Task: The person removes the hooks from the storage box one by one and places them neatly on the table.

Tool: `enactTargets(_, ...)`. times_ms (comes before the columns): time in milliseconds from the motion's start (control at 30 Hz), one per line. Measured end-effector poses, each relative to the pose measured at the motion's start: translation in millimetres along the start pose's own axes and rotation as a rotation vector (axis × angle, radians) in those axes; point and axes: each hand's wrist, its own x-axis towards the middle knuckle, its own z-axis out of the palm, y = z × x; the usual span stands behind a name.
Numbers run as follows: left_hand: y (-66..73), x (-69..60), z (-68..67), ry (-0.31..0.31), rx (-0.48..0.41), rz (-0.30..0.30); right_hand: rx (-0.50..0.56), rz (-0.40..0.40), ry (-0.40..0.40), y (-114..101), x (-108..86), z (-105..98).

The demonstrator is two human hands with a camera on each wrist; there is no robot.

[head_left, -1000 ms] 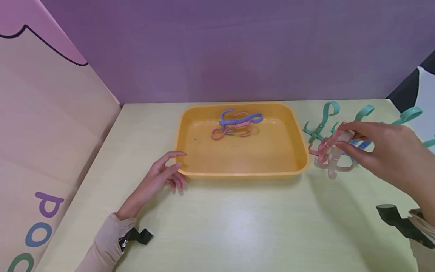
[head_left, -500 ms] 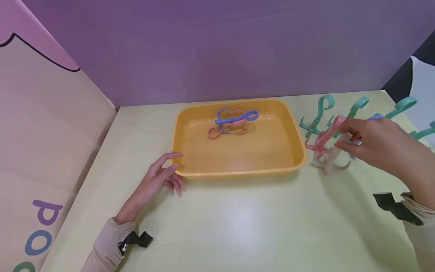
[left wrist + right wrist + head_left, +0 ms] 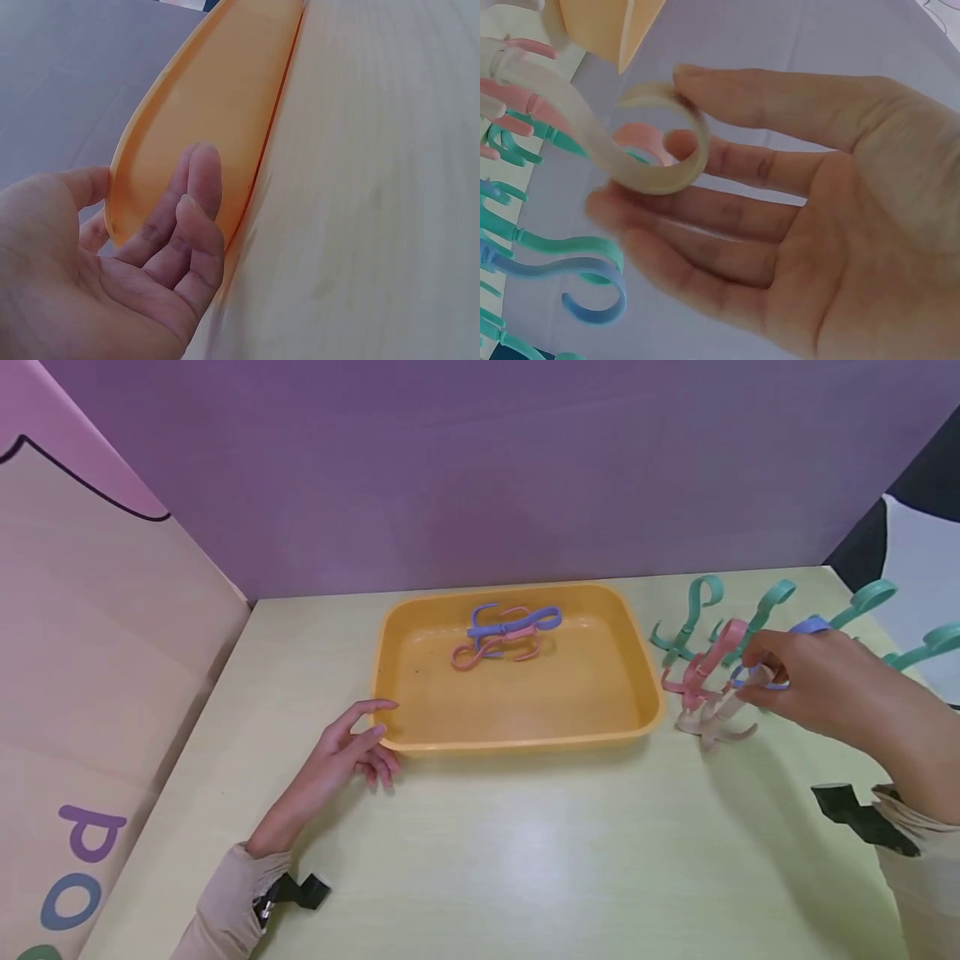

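My right hand (image 3: pixel 832 685) pinches the curled top of a whitish plastic multi-prong hook (image 3: pixel 716 722) between thumb and fingers. Its splayed prongs are low over the table; whether they touch it I cannot tell. A pink hook (image 3: pixel 705 668) stands close beside it. In the right wrist view, the whitish hook's curl (image 3: pixel 656 184) lies at the thumb and fingertips. My left hand (image 3: pixel 333 760) rests at the near left corner of a yellow tray (image 3: pixel 517 745), fingers loosely bent, index finger over the rim. A blue hook (image 3: pixel 513 625) and another pink hook (image 3: pixel 471 658) lie in the tray.
Several green hooks (image 3: pixel 771 602) stand right of the tray, with blue hooks (image 3: pixel 810 624) partly hidden behind my right hand. A purple wall (image 3: pixel 487 477) rises behind the table (image 3: pixel 465 860), and a pale printed panel (image 3: pixel 97 693) stands on the left.
My right hand has lowered the whitish hook slightly; the pink hook's top now shows clear of the fingers. The left hand stays at the tray corner. The head view has shifted slightly.
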Motion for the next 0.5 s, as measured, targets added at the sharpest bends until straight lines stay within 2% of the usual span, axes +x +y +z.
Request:
enactTargets(200, -0.5, -0.4, 0.0, 0.001, 0.003, -0.008, -0.017, 0.03, 0.014, -2.7, -3.5, -2.9)
enactTargets(367, -0.5, 0.2, 0.1, -0.003, -0.002, -0.004, -0.006, 0.002, 0.055, -9.5, -5.0, -2.3)
enactTargets(500, -1.1, 0.5, 0.1, -0.007, -0.008, 0.001, 0.015, -0.056, 0.105, -22.6, -6.0, -2.6)
